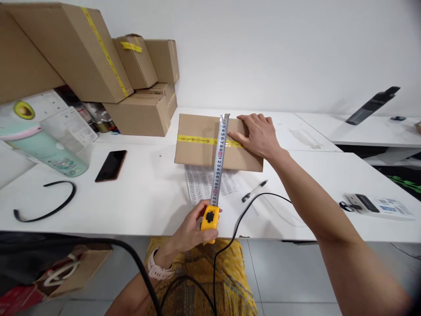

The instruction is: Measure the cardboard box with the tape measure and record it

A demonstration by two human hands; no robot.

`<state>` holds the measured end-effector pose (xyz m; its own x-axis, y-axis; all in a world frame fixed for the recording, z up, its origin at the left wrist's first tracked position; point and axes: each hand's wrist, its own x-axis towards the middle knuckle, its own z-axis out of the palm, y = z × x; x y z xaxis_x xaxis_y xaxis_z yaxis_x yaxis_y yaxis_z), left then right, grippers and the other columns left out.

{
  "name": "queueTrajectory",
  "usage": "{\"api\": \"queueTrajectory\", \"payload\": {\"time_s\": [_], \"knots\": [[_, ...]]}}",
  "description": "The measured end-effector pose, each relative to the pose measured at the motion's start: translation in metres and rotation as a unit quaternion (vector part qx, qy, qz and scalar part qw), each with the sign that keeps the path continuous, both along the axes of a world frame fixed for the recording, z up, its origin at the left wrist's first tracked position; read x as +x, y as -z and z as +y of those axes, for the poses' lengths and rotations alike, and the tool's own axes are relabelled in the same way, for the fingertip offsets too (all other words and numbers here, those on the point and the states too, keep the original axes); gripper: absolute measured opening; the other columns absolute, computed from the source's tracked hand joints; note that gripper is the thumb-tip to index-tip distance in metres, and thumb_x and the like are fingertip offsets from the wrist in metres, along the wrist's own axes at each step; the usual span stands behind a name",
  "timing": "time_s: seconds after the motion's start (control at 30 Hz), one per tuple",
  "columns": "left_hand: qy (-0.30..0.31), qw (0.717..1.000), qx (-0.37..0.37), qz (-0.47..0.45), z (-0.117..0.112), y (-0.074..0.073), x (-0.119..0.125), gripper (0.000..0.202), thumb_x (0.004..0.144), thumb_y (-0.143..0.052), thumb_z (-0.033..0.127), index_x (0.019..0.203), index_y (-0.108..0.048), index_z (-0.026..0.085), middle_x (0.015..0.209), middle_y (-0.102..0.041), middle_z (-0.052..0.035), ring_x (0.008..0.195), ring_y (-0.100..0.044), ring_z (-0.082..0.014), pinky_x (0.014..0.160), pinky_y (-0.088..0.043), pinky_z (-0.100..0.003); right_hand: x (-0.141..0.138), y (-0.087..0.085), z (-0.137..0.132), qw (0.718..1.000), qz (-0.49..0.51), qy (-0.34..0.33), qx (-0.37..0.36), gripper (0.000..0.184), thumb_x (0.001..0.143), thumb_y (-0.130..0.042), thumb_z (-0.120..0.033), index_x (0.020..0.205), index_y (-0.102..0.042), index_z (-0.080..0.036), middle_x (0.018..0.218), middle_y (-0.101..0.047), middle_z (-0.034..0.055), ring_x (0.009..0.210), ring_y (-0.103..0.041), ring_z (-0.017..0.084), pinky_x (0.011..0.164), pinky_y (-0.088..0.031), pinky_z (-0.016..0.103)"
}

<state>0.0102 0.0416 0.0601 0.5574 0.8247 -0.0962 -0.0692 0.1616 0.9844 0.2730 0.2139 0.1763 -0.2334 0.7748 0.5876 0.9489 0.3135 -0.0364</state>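
Note:
A yellow tape measure (209, 221) sits in my left hand (190, 228), whose fingers and thumb are closed around its case near the table's front edge. Its silver blade (218, 171) is pulled out and runs away from me across the top of a cardboard box (197, 153), the end hook at the box's far edge. A strip of yellow printed tape crosses the box. My right hand (259, 134) grips the box's right part, with the thumb on top close to the blade and the fingers over the far edge. A printed sheet (197, 184) lies partly under the box.
A pen (255, 191) and a black cable (245, 213) lie to the right of the sheet. On the left are a phone (111, 166), a mint tumbler (49, 149), a black strap (70, 197) and stacked cartons (141, 114). A dark bottle (371, 106) stands far right.

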Motion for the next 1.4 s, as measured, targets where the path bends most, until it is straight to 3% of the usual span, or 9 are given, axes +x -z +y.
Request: {"api": "queueTrajectory", "payload": {"time_s": [0.13, 0.37, 0.5, 0.73, 0.83, 0.93, 1.17, 1.33, 1.4], "knots": [[0.031, 0.999, 0.001, 0.043, -0.007, 0.011, -0.012, 0.061, 0.071, -0.082, 0.042, 0.120, -0.053, 0.020, 0.102, -0.056, -0.0028, 0.083, -0.051, -0.0156, 0.070, -0.045, -0.025, -0.009, 0.008, -0.032, 1.000, -0.004, -0.008, 0.013, 0.059, 0.095, -0.040, -0.070, 0.128, -0.057, -0.025, 0.116, -0.063, 0.0126, 0.109, -0.051, 0.034, 0.100, -0.036, 0.053], [0.078, 0.992, 0.045, 0.086, -0.001, 0.007, -0.025, 0.062, 0.068, -0.081, 0.046, 0.119, -0.055, 0.021, 0.095, -0.056, -0.0015, 0.087, -0.052, -0.0192, 0.077, -0.045, -0.029, -0.002, 0.030, -0.059, 1.000, -0.022, 0.002, -0.008, 0.060, 0.093, -0.038, -0.074, 0.122, -0.059, -0.026, 0.120, -0.063, 0.0143, 0.113, -0.052, 0.037, 0.101, -0.034, 0.056], [0.096, 0.989, 0.066, 0.096, 0.001, 0.006, -0.028, 0.061, 0.070, -0.080, 0.049, 0.118, -0.057, 0.020, 0.097, -0.056, -0.0022, 0.086, -0.051, -0.0190, 0.077, -0.045, -0.029, 0.008, 0.061, -0.079, 0.999, -0.026, -0.012, 0.028, 0.063, 0.090, -0.041, -0.078, 0.117, -0.063, -0.026, 0.121, -0.066, 0.0152, 0.114, -0.054, 0.037, 0.098, -0.037, 0.055], [0.101, 0.982, 0.123, 0.100, 0.005, 0.007, -0.030, 0.065, 0.066, -0.083, 0.051, 0.120, -0.062, 0.021, 0.104, -0.057, -0.0040, 0.091, -0.053, -0.0220, 0.081, -0.046, -0.031, 0.004, 0.111, -0.131, 0.996, -0.051, -0.042, 0.062, 0.039, 0.095, -0.053, -0.061, 0.110, -0.069, -0.029, 0.114, -0.072, 0.0143, 0.112, -0.062, 0.033, 0.096, -0.044, 0.052], [0.097, 0.981, 0.129, 0.103, 0.006, 0.010, -0.031, 0.062, 0.066, -0.083, 0.050, 0.118, -0.063, 0.022, 0.099, -0.057, -0.0035, 0.089, -0.053, -0.0221, 0.079, -0.046, -0.030, 0.005, 0.110, -0.121, 0.998, -0.057, -0.017, 0.030, 0.035, 0.096, -0.052, -0.057, 0.107, -0.070, -0.030, 0.114, -0.072, 0.0136, 0.114, -0.062, 0.034, 0.097, -0.044, 0.053], [0.093, 0.981, 0.136, 0.106, 0.006, 0.014, -0.032, 0.057, 0.066, -0.084, 0.048, 0.115, -0.065, 0.023, 0.096, -0.057, -0.0032, 0.085, -0.052, -0.0216, 0.077, -0.046, -0.029, 0.008, 0.099, -0.087, 0.998, -0.058, -0.026, -0.008, 0.033, 0.099, -0.047, -0.052, 0.100, -0.070, -0.028, 0.113, -0.072, 0.0126, 0.111, -0.062, 0.033, 0.095, -0.044, 0.052], [0.090, 0.983, 0.121, 0.102, 0.006, 0.017, -0.032, 0.056, 0.067, -0.083, 0.048, 0.113, -0.065, 0.022, 0.089, -0.054, -0.0016, 0.079, -0.050, -0.0190, 0.072, -0.043, -0.027, -0.007, 0.076, -0.004, 0.998, -0.016, -0.042, -0.038, 0.041, 0.099, -0.046, -0.042, 0.132, -0.057, -0.022, 0.137, -0.059, 0.0149, 0.126, -0.053, 0.034, 0.104, -0.041, 0.051], [0.084, 0.988, 0.089, 0.094, 0.003, 0.016, -0.032, 0.051, 0.070, -0.082, 0.047, 0.110, -0.063, 0.022, 0.084, -0.050, -0.0003, 0.076, -0.047, -0.0177, 0.068, -0.042, -0.026, 0.012, 0.089, -0.028, 0.999, -0.002, 0.048, -0.006, 0.040, 0.097, -0.036, -0.021, 0.128, -0.061, -0.022, 0.118, -0.066, 0.0162, 0.111, -0.059, 0.033, 0.087, -0.049, 0.048], [0.084, 0.989, 0.082, 0.089, 0.003, 0.016, -0.031, 0.051, 0.070, -0.082, 0.047, 0.111, -0.062, 0.022, 0.083, -0.050, 0.0002, 0.075, -0.047, -0.0175, 0.067, -0.042, -0.026, 0.031, 0.102, -0.053, 0.993, -0.051, 0.085, -0.061, 0.040, 0.093, -0.037, -0.013, 0.121, -0.065, -0.020, 0.104, -0.068, 0.0157, 0.097, -0.062, 0.032, 0.073, -0.049, 0.043]]}}
